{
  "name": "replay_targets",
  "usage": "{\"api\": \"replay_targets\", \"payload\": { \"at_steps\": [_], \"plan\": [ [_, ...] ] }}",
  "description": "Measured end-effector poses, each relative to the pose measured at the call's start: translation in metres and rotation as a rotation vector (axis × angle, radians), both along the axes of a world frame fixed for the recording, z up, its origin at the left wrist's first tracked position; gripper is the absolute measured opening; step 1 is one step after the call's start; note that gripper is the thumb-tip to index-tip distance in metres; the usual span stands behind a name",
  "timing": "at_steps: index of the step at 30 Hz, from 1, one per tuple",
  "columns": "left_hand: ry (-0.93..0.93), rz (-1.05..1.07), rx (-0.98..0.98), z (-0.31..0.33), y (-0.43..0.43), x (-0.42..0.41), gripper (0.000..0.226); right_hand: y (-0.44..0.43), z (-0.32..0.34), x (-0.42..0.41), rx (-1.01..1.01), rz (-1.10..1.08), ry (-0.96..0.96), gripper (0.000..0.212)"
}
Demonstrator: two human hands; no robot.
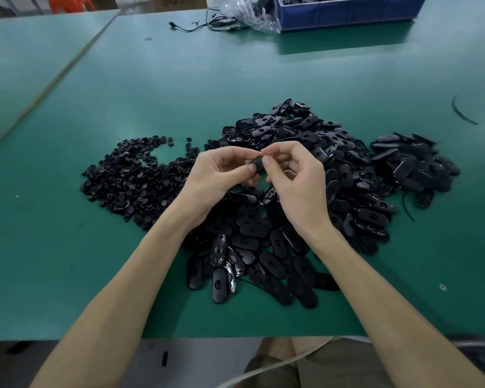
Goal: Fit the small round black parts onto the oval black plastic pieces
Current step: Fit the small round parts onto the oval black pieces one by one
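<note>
Above the middle of a green table, my left hand and my right hand meet over a black oval piece. Thumb and fingers of both hands pinch it; most of it is hidden between the fingertips. Whether a round part sits on it cannot be told. A heap of small round black parts lies to the left of my hands. A large heap of oval black pieces spreads under and to the right of them. A smaller pile of oval pieces lies further right.
A blue bin with a clear plastic bag stands at the far edge, black cables beside it. A thin black strip lies at the far right. The table's near edge runs just above my lap.
</note>
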State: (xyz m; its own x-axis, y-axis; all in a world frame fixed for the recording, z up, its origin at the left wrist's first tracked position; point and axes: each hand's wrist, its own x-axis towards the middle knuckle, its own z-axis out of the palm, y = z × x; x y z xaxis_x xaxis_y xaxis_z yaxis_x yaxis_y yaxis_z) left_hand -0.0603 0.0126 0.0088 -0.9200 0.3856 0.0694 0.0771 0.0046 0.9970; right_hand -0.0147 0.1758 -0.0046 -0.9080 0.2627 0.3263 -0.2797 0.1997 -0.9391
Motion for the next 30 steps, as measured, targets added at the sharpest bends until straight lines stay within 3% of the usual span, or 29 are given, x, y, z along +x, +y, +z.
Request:
{"api": "replay_targets", "payload": {
  "at_steps": [30],
  "plan": [
    [0.021, 0.068, 0.021, -0.0006, -0.0008, -0.0021, 0.023, -0.0015, -0.0004, -0.0020, 0.014, 0.042, -0.037, 0.020]
  ]
}}
